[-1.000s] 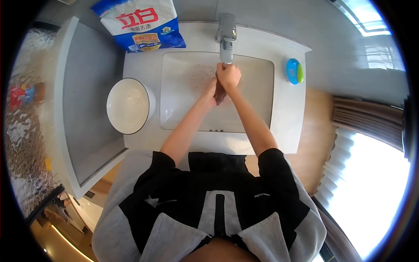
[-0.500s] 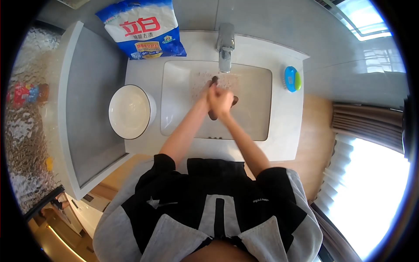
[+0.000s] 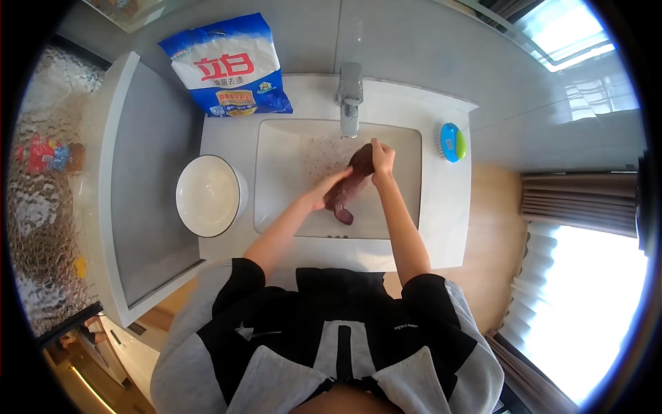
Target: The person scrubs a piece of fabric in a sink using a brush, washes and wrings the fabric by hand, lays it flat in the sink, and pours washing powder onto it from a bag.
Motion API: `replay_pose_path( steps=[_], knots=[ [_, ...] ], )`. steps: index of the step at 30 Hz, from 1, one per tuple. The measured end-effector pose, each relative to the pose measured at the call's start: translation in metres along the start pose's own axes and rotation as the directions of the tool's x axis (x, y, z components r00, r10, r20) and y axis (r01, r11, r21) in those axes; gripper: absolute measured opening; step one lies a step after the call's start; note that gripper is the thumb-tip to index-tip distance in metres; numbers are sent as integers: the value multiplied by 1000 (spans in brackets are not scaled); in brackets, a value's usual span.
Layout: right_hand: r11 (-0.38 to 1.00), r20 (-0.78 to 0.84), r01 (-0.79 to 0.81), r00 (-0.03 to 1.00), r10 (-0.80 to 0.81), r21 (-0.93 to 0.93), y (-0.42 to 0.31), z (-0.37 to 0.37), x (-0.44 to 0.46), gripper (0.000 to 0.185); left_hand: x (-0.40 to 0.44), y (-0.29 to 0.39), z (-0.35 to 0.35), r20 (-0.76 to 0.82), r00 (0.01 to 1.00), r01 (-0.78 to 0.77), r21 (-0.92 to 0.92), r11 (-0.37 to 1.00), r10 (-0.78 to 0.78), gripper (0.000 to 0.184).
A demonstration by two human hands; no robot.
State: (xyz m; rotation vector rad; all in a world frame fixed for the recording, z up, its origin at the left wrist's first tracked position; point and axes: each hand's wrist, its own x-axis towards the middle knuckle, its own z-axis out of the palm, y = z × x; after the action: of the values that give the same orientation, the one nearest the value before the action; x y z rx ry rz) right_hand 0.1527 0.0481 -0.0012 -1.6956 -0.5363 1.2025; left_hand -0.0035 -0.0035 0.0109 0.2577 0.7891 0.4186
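A wet, dark reddish-brown sock (image 3: 360, 162) stretches slantwise over the basin of the white sink (image 3: 276, 131), below the faucet (image 3: 349, 114). My right hand (image 3: 383, 159) is closed round its upper end. Lower down, my left hand (image 3: 328, 190) grips the middle from the left side, its fingers laid along the cloth. The lower end (image 3: 343, 215) hangs free and bends to the right. Pinkish suds and drops spot the basin behind the sock.
A blue and white detergent bag (image 3: 231, 72) stands at the back left of the counter (image 3: 441, 228). A white basin (image 3: 209, 195) sits left of the sink. A blue and green scrub brush (image 3: 452, 143) lies to the right.
My hands were pressed together round the bunched sock. Now they are apart, my right hand further right, and the sock is stretched out between them. The view has shifted slightly.
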Motion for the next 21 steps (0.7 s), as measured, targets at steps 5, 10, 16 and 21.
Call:
replay_pose_path(
  steps=[5, 10, 16, 21],
  knots=[
    [816, 81, 342, 935, -346, -466, -16, -17, -1, 53, -4, -17, -43, -15, 988, -82, 792, 605, 154, 56],
    [770, 185, 457, 888, -421, -446, -15, -22, -14, 53, 6, -22, -69, -117, 955, -44, 855, 517, 274, 49],
    [868, 396, 318, 905, -159, -380, -7, -35, -7, 42, -11, -5, -59, -215, 946, 27, 798, 602, 242, 47],
    [662, 684, 538, 728, -52, -522, -9, -35, -34, 77, 17, -8, -63, -234, 935, -176, 348, 921, 267, 35]
  ],
)
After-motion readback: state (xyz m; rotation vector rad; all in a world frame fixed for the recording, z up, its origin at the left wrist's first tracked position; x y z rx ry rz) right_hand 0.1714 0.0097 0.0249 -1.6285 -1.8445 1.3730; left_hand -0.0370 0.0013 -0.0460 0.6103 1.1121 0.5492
